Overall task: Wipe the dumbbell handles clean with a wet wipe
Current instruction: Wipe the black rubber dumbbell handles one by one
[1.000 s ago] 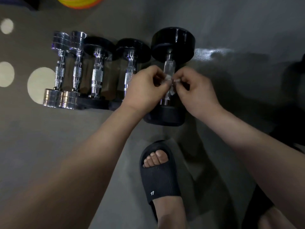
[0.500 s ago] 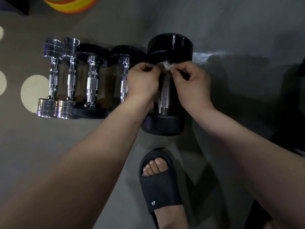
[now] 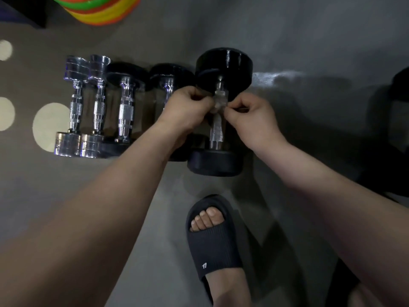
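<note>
Left hand (image 3: 186,109), right hand (image 3: 250,117) pinching wipe (image 3: 218,106), big dumbbell handle (image 3: 216,129), neighbouring dumbbell (image 3: 170,76) half-hidden

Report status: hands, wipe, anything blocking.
Hands: left hand and right hand both pinch the wet wipe. Wipe at upper handle of large black dumbbell. Neighbouring dumbbell partly under left hand.

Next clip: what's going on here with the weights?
A person is working on a row of dumbbells on the floor. The left hand and right hand both pinch a wipe over the upper part of the handle of the big black dumbbell at the right end. Four smaller dumbbells lie to its left. A foot in a black slipper stands nearby.
</note>
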`<state>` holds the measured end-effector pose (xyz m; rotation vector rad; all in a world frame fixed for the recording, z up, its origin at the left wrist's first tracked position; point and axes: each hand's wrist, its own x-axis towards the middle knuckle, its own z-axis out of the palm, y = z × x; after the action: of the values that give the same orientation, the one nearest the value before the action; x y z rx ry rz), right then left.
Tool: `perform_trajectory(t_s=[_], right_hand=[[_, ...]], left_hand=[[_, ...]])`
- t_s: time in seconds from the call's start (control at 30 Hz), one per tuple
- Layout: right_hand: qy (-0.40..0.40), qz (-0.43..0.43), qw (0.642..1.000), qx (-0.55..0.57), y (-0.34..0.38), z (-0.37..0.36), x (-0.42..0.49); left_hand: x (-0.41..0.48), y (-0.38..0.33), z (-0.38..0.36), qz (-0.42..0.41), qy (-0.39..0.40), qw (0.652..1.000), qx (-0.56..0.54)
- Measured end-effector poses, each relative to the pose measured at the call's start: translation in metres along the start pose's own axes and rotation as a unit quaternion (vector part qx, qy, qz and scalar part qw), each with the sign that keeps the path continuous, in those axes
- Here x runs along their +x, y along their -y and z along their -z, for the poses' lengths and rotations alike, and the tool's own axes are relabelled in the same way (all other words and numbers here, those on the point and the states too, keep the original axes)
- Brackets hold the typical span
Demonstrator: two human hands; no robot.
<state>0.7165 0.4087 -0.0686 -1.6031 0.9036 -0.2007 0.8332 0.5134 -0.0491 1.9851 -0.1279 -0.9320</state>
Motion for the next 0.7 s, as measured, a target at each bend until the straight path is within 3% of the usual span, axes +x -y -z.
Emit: perform_trajectory(t_s=[0.2, 0.37, 0.5, 0.6, 0.7], right_hand=[[0.049, -0.015, 0.998, 0.035, -0.001, 0.01, -0.01], [0.223, -0.055, 0.963, -0.138, -0.002, 0.056, -0.058], [0.258, -0.037, 0.955, -0.141, -0.004, 0.061, -0.069], [0.246, -0.032, 0.962, -0.118, 0.003, 0.053, -0.069], [0.241, -0.024, 0.959, -0.147, 0.008, 0.051, -0.069]], left_hand=[[-0.003, 0.008, -0.01, -0.047, -0.076, 0.99, 0.111], [-0.005, 0.004, -0.021, -0.072, -0.13, 0.98, 0.135], [0.008, -0.003, -0.027, -0.07, -0.168, 0.978, 0.106], [0.011, -0.005, -0.022, -0.076, -0.134, 0.984, 0.091], [0.003, -0.007, -0.005, -0.084, -0.041, 0.98, 0.177]])
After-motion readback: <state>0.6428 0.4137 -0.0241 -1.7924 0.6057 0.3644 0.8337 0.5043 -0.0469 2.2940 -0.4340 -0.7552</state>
